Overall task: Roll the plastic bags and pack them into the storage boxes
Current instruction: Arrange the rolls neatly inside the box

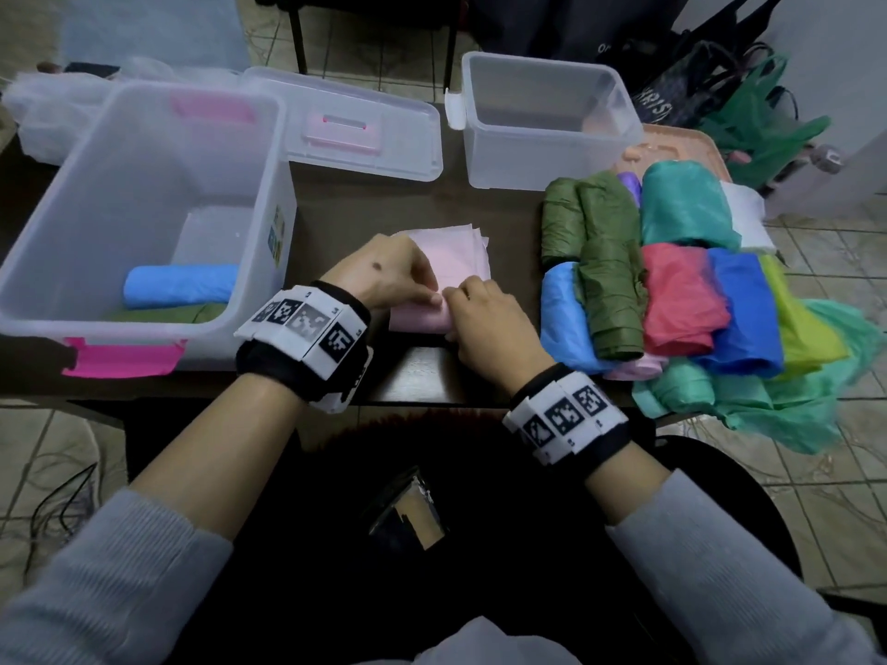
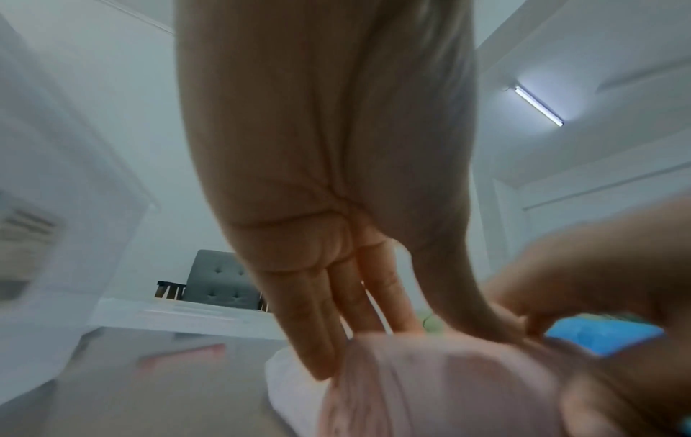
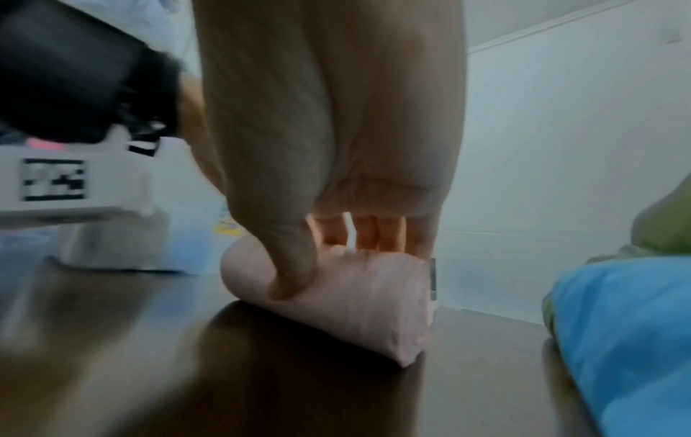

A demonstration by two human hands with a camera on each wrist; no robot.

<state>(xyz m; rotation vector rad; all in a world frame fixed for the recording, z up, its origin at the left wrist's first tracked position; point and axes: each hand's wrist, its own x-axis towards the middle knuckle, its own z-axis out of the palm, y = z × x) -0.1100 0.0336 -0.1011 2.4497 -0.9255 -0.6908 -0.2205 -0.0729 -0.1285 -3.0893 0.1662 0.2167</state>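
Since the pink bag point(image 1: 461, 252) was soft and slippery, the left hand point(image 1: 384, 276) and right hand point(image 1: 489, 319) pinched its roll. Its ends looked safest to hold.

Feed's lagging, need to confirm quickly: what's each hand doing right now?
Left hand: holding the pink bag roll between fingers and thumb.
Right hand: holding the same roll, thumb pinching its near side.
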